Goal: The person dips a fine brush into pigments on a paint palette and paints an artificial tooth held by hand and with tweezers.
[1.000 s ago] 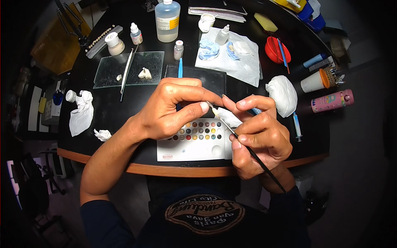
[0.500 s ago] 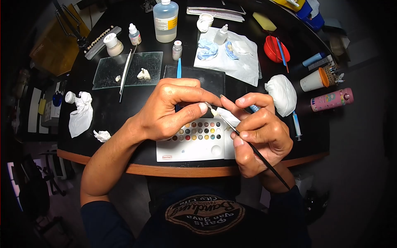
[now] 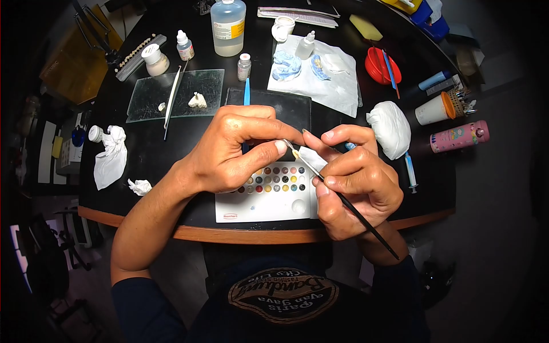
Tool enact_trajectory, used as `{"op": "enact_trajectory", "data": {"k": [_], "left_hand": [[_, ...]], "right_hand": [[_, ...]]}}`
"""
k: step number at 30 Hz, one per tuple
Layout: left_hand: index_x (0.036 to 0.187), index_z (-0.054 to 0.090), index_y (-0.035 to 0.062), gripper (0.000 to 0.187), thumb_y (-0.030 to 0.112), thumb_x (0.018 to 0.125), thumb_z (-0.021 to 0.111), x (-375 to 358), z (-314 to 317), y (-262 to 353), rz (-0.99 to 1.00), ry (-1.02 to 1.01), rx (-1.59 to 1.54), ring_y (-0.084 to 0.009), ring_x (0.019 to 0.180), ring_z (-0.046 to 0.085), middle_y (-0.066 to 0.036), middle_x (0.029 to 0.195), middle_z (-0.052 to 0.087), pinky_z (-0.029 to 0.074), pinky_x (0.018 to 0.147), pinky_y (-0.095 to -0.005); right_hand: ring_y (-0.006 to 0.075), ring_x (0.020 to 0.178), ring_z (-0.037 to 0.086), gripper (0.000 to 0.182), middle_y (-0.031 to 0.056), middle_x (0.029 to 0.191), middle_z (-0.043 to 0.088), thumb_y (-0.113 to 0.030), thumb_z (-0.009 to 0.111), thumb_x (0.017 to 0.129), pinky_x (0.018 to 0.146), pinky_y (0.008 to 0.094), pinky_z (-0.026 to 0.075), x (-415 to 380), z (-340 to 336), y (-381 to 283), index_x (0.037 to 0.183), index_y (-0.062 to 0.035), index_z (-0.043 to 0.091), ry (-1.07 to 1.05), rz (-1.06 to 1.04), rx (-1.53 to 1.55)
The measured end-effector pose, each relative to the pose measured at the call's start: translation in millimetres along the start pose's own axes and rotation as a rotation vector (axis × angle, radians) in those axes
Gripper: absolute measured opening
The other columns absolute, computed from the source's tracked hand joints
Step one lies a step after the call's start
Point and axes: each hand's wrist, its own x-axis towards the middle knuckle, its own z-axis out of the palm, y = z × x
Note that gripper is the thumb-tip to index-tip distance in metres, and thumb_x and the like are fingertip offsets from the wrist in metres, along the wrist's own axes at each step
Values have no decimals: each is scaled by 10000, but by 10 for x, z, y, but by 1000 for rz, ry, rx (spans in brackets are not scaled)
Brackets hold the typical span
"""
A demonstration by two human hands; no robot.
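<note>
Thumb and forefinger of my left hand (image 3: 234, 146) pinch a small tooth-coloured dental crown (image 3: 295, 154), with a bit of grey metal showing at the fingertips. My right hand (image 3: 360, 188) is closed around a thin black-handled paintbrush (image 3: 366, 222), its tip up at the crown; whether it touches is too small to tell. The fingertips of both hands meet or nearly meet above it. Below them lies a white palette (image 3: 257, 211) with rows of coloured paste wells, partly hidden by my left hand.
A glass slab (image 3: 148, 94) carries tweezers (image 3: 173, 97) and a white piece (image 3: 197, 100). Farther back stand a large clear bottle (image 3: 229, 31) and a small vial (image 3: 244, 67). Blue moulds (image 3: 286, 66) rest on a paper sheet (image 3: 337, 94). A wrapped white bundle (image 3: 390, 128) lies right.
The brush and my right hand have shifted slightly up and left, with the tip at the crown. My left hand stays nearly still, holding the crown.
</note>
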Motion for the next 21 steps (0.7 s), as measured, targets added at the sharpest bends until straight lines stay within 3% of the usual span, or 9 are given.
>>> {"op": "enact_trajectory", "data": {"k": [8,21], "left_hand": [[1129,794,-8,316,128,882,653,-3,-7,7,-8,-3,-1,-133,616,458,-37,641,490,344,569,-326],[1130,791,-8,333,195,918,634,5,-9,27,-37,-13,-47,-137,629,491,-58,663,543,369,584,-326]], "right_hand": [[336,1152,565,164,131,804,645,110,597,765,972,627,600,0,-13,10,899,14,596,17,-33,75],[328,1211,526,188,136,824,640,100,597,821,1016,612,583,-31,-36,21,991,20,608,4,13,137]]}}
